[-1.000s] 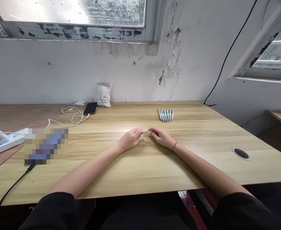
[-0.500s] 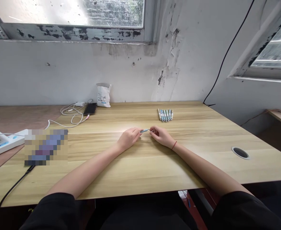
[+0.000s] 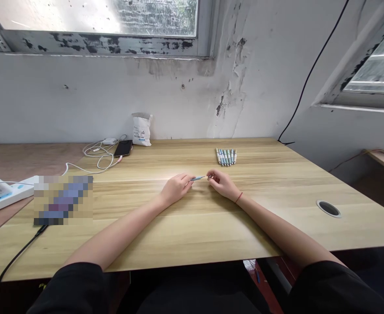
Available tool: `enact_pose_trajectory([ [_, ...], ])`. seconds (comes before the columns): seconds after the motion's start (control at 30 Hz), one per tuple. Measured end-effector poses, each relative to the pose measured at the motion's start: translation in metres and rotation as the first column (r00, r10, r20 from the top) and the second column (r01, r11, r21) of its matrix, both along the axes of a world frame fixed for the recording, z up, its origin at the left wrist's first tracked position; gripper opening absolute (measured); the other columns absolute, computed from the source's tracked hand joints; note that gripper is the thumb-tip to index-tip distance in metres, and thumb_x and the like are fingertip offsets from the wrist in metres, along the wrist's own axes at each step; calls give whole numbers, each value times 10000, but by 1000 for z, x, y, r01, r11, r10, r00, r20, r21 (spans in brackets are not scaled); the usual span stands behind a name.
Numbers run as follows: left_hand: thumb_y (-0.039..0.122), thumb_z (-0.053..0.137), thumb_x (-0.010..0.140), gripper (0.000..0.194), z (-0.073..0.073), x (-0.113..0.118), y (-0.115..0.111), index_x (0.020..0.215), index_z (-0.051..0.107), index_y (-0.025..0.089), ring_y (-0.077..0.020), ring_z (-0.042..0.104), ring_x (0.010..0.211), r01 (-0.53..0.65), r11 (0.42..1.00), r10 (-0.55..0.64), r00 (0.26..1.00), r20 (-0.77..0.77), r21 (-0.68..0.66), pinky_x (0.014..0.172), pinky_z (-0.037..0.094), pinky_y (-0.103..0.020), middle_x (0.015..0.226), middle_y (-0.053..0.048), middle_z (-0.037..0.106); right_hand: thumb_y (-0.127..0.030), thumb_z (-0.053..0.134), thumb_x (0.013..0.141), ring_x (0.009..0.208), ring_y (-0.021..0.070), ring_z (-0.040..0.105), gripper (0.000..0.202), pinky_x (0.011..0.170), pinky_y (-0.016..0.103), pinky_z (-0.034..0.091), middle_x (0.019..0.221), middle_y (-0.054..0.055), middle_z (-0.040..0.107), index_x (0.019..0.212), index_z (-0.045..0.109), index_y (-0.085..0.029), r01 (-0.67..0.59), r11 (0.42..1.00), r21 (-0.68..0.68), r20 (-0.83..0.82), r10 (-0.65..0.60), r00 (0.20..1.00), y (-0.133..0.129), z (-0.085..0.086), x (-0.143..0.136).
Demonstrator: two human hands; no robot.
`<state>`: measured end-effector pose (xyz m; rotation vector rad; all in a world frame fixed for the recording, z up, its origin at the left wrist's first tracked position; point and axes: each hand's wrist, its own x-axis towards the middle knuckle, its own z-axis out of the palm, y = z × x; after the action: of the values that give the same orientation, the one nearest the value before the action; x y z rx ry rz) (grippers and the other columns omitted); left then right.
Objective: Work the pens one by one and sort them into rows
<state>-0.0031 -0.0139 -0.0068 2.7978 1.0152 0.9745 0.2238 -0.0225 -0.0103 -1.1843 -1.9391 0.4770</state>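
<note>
Over the middle of the wooden table, my left hand is closed on a light blue pen. The pen's thin end points right. My right hand, with a red string at the wrist, pinches a small dark or metallic piece just right of that end, with a narrow gap between them. What exactly the piece is, I cannot make out. Behind my right hand, several pens in blue, green and pale colours lie side by side in a row.
A white packet stands by the wall, beside a black phone and a coiled white cable. At the left are a blurred-out device and a white power strip. A round cable hole is at the right.
My right hand has moved slightly right, away from the pen, with the small piece in its fingers. The pen's thin end now shows. My left hand has stayed almost still.
</note>
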Motion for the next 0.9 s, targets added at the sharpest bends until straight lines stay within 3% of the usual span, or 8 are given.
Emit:
enact_pose_trajectory([
  [0.4,233,418,910,229,-1,0,1,1107,533,218,-160,583,938,22,1000,-21,1000,8,-12,821,468,-295,1005,-30,627,-352,490,829,653,137,574,229,577,258,465,791,36,633,966,570,-187,-55,998,-34,-127,51,991,-1,-3,-4],
  [0.9,184,426,893,226,2,0,1,1086,543,208,-165,582,924,100,994,-99,995,17,-33,813,474,-312,1001,-45,622,-356,481,854,548,107,533,207,546,241,450,700,7,616,944,579,-198,-105,994,4,-39,106,994,-12,4,-13],
])
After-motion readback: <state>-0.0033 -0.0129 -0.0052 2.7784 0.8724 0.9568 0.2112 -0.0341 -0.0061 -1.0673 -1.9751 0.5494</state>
